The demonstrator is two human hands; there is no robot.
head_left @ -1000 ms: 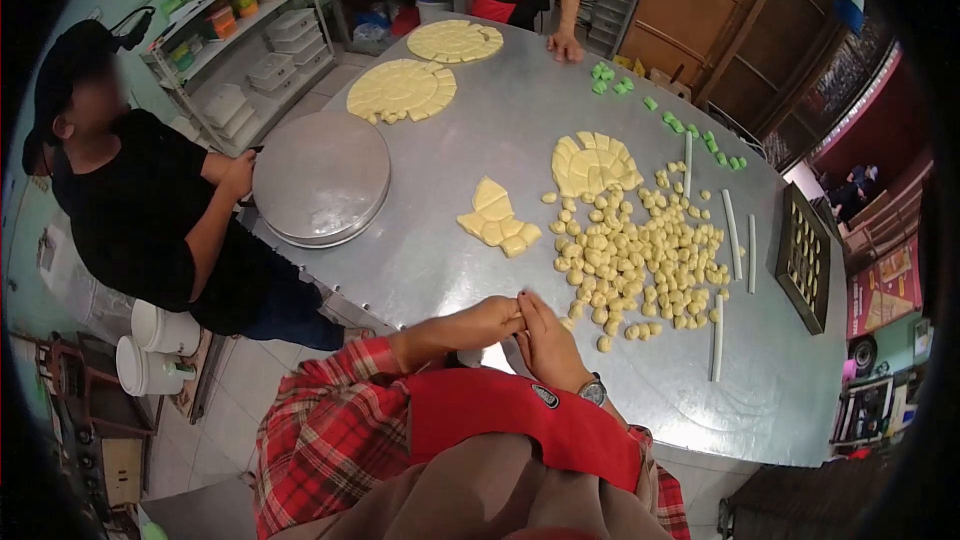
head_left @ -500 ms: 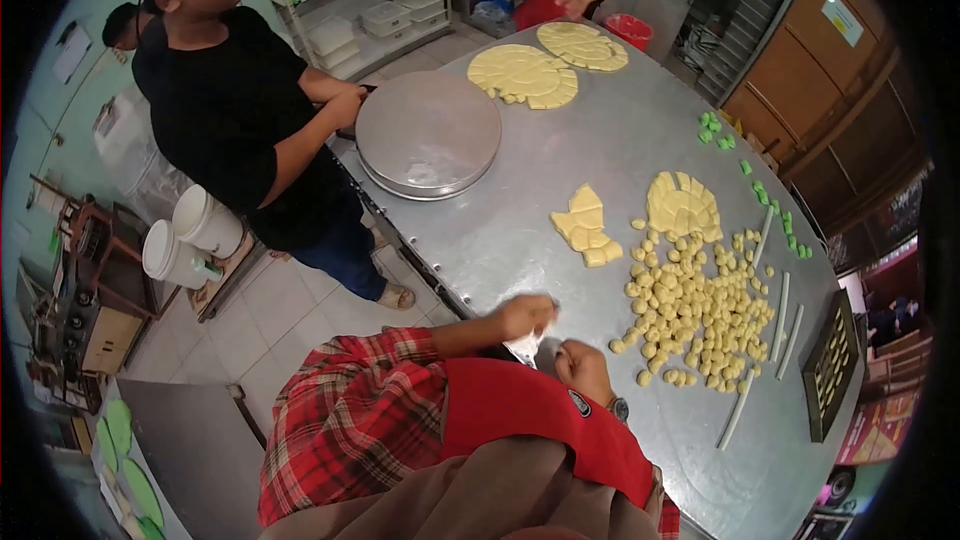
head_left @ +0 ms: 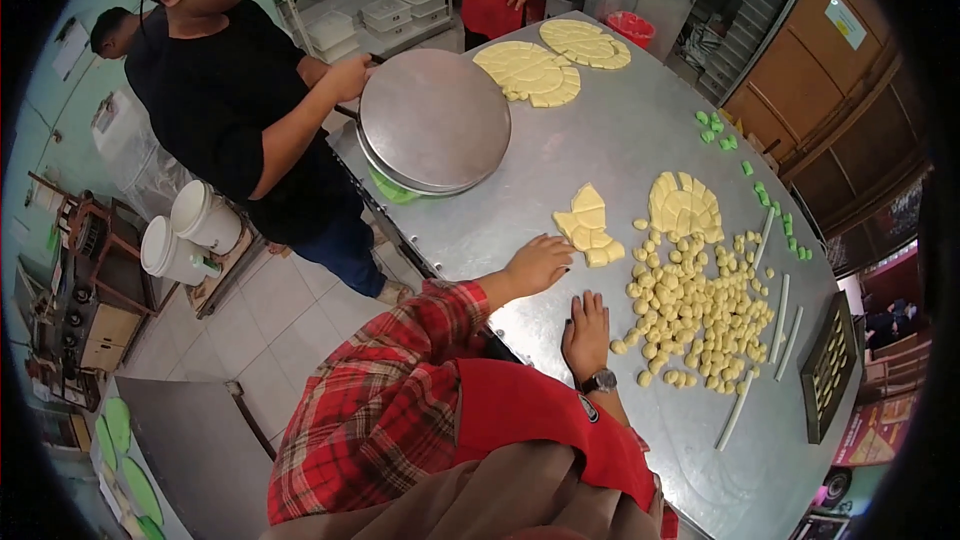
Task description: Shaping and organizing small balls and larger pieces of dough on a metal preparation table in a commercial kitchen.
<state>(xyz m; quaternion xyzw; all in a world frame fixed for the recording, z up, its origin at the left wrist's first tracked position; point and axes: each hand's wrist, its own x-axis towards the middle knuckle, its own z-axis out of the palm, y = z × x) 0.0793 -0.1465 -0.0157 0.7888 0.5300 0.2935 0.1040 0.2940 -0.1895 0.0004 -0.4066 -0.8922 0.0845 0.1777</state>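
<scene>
Landmark: heap of smooth, rounded dough balls on sheet-metal table. Left of heap: flat, angular, scored dough slab, pale yellow. Left hand, fingers extended, just beside slab; right hand, fingers outstretched, left of heap. Versus preceding frame: both hands uncurled, farther forward; round metal plate, upper left of heap, now tilted, green disc showing beneath.

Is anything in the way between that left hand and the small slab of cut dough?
Nothing visible: the left hand lies close beside the small slab of cut dough, with no object between them; whether they touch is unclear.
</scene>
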